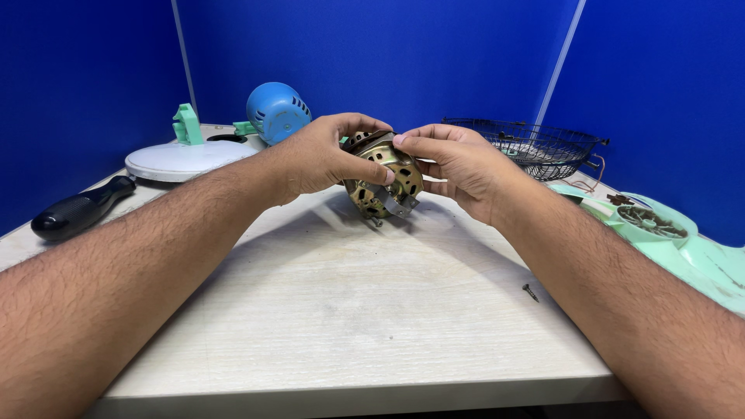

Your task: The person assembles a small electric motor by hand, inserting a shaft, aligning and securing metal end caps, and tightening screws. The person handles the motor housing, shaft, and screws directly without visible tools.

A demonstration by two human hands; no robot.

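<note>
Brass-coloured fan motor (386, 181) held just above the pale wooden table (349, 310), gripped from the left by the left hand (322, 159), thumb across its face, and pinched at the top edge by the right hand (458, 167). Behind, a blue motor cover (277, 111), a white round base (182, 159) and a black wire grille (535, 146). At left a black-handled screwdriver (81, 207); at right mint-green fan blades (667, 233) and a loose screw (530, 292).

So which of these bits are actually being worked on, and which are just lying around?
In hand:
- brass-coloured motor, held above the table by the left hand and right hand

Lying about:
- black-handled tool
- white round base
- blue housing
- wire guard
- green fan blade
- loose screw
</note>
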